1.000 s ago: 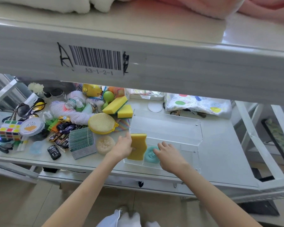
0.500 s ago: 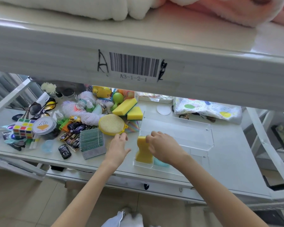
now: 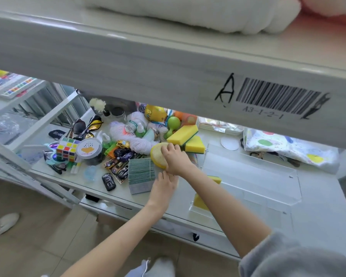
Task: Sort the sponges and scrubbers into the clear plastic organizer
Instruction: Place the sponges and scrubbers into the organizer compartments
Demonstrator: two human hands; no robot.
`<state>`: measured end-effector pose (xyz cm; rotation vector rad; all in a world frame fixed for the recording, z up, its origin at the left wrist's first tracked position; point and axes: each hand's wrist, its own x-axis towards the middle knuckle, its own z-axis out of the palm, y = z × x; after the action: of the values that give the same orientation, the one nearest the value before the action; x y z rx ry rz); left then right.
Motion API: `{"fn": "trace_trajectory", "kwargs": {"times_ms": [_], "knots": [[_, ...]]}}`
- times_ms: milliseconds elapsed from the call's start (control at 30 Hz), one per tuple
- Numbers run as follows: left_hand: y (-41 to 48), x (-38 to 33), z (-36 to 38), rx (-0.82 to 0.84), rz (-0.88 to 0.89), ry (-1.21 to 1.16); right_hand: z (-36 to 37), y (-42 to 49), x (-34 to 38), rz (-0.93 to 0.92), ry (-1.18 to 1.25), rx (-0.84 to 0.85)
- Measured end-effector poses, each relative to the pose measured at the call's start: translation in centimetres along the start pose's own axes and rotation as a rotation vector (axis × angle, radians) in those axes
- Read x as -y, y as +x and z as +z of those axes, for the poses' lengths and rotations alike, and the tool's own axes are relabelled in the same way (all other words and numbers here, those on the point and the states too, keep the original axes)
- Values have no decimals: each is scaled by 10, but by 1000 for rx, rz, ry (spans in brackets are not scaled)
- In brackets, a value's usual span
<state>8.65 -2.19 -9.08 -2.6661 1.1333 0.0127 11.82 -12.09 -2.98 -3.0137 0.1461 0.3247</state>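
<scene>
We take the clear plastic organizer (image 3: pixel 248 176) as our landmark: it sits on the white tabletop (image 3: pixel 318 206), and a yellow sponge (image 3: pixel 200 202) already stands on edge in its near-left compartment, upright so that more can fit beside it. Just left of the organizer, our right hand (image 3: pixel 175 159) reaches across and closes its grip on the round yellow mesh scrubber (image 3: pixel 158 154), fingers curled over its rim; we judge this the next piece to sort. Our left hand (image 3: pixel 164 186) lies below it, fingers loosely spread and pinching nothing we can make out; whether it covers another scrubber we cannot tell. Two yellow-and-green sponges (image 3: pixel 185 134) wait just beyond the organizer's far-left corner, and a stack of green scouring pads (image 3: pixel 141 173) lies left of the hands.

Further left of the organizer the tabletop is crowded with toys, yarn, sunglasses and a puzzle cube (image 3: pixel 66 149). A shelf edge (image 3: pixel 128 66) bearing a barcode label hangs overhead; the floor below is tiled.
</scene>
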Motion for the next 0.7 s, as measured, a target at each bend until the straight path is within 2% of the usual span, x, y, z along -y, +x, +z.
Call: {"fn": "trace_trajectory", "kwargs": {"times_ms": [167,300,433,500,600,700], "knots": [[-13,5,1,-14,94,12,10,8,-3,5,-58,19],[-13,6,1,-56,99,12,17,0,-1,-21,-119,-176],[-15,16,-14,6,90,-35,-11,-19,1,-45,71,-381],[-17,21,-28,15,26,-131,-37,-37,-4,-24,147,-458],[-27,27,-60,-37,-52,-306,-75,-85,-29,24,314,-558],[-40,19,-101,-196,-33,-443,-94,-147,-75,122,467,-578]]}}
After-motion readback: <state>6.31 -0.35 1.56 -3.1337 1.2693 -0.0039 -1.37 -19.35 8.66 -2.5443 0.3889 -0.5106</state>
